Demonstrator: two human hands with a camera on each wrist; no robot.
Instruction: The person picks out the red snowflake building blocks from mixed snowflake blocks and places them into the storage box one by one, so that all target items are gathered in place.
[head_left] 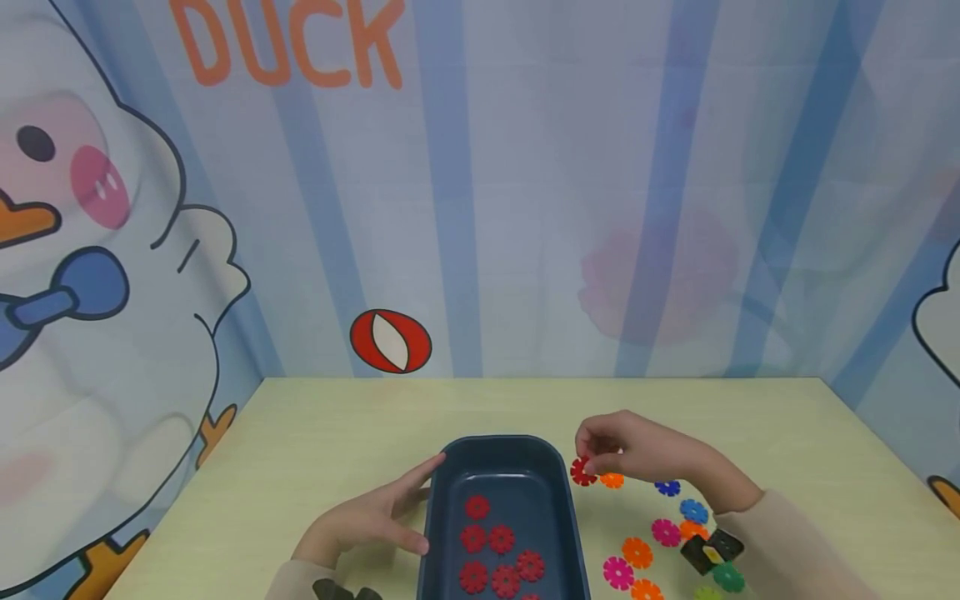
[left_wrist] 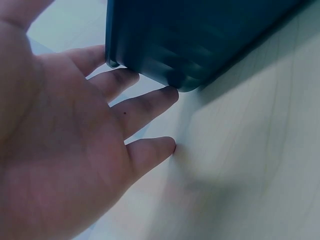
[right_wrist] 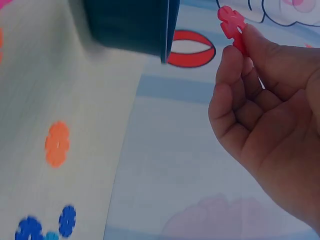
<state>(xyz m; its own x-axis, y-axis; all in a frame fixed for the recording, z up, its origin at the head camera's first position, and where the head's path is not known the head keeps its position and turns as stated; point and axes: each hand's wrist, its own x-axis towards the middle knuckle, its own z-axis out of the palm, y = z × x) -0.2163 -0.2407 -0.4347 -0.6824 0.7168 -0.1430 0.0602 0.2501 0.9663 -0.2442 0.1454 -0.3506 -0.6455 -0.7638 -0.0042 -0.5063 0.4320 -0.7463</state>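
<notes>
My right hand (head_left: 637, 446) pinches a red snowflake-shaped plastic disc (right_wrist: 231, 21) between thumb and index finger. It holds the disc just past the right rim of a dark blue tray (head_left: 536, 500). Several red discs (head_left: 502, 538) lie flat inside the tray. On the tray's left side is my left hand (head_left: 367, 521), fingers spread and fairly straight, fingertips at the outer wall. The left wrist view shows those fingertips (left_wrist: 167, 95) against the tray's lower corner, palm bare.
Right of the tray, loose discs lie scattered on the pale wooden table (head_left: 337, 433): orange (head_left: 637, 552), pink (head_left: 618, 572), blue (head_left: 693, 511) and green (head_left: 728, 577). One orange disc (right_wrist: 57, 144) sits apart near the far side. A printed curtain (head_left: 517, 208) hangs behind the table.
</notes>
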